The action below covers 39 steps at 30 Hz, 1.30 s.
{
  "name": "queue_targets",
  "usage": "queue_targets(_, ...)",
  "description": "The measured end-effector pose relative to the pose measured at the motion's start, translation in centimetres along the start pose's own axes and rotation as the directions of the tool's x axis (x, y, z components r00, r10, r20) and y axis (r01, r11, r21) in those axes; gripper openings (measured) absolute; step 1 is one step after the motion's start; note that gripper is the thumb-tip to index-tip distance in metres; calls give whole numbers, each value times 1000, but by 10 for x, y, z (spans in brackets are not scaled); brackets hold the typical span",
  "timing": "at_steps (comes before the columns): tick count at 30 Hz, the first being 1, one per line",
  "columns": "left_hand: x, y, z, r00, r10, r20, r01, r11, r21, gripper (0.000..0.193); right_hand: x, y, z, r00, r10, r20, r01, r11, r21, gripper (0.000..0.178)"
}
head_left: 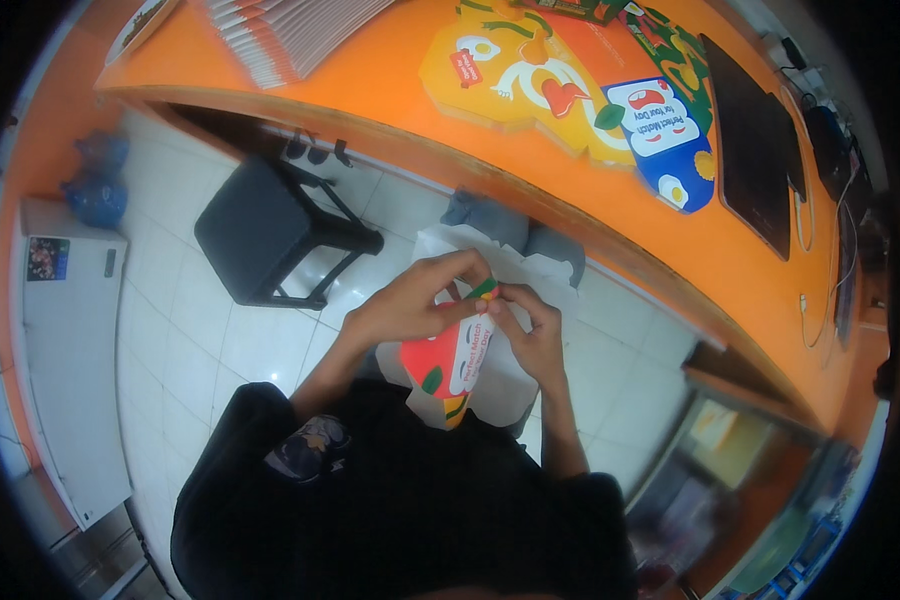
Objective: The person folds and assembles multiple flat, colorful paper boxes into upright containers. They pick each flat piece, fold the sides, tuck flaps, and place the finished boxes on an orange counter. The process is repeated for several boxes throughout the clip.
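Note:
Over my lap I hold a printed paper cutout point(427, 352), red and white with a green leaf shape and a yellow-green tip. My left hand point(425, 297) grips its upper left side, fingers curled over the edge. At the top corner, the thumb and fingers of my right hand point(532, 335) pinch the green and yellow end, close to the left fingertips. What the fingertips do there is partly hidden. Pale paper point(502, 385) with an uneven outline lies on my lap beneath the cutout and extends past it.
Ahead curves an orange counter point(370, 110) bearing a stack of white sheets point(280, 40), a large yellow cutout point(500, 85), a blue and white cutout point(660, 140) and a dark laptop point(745, 150). A black stool point(270, 230) stands front left, a white cabinet point(75, 370) far left.

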<state>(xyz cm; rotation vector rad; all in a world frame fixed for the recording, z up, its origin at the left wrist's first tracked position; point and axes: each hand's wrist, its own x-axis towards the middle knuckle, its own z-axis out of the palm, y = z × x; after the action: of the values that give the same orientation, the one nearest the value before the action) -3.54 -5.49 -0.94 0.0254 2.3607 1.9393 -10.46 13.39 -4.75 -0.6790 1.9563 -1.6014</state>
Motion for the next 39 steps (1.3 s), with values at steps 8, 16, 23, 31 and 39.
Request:
queue_targets(8, -1, -7, -3, 984, 170, -60, -130, 900, 415, 21, 5, 34, 2, 995, 20, 99, -44, 968, 248, 32)
queue_targets(16, 10, -1, -20, 994, 97, 54, -106, 974, 202, 16, 10, 17, 6, 1000, 22, 10, -24, 948, 318, 29)
queue_targets(23, 22, 11, -32, 966, 179, 186, -226, 933, 281, 14, 12, -1, 7, 995, -39, -95, 48, 994, 95, 22)
queue_targets(31, -2, 14, -24, 943, 229, -241, -153, 942, 298, 40, 2, 15, 7, 886, 44, -461, 79, 967, 244, 16)
queue_targets(39, -19, -15, 41, 717, -258, -648, -56, 905, -423, 57, -4, 8, 3, 836, -75, -544, 207, 961, 184, 20)
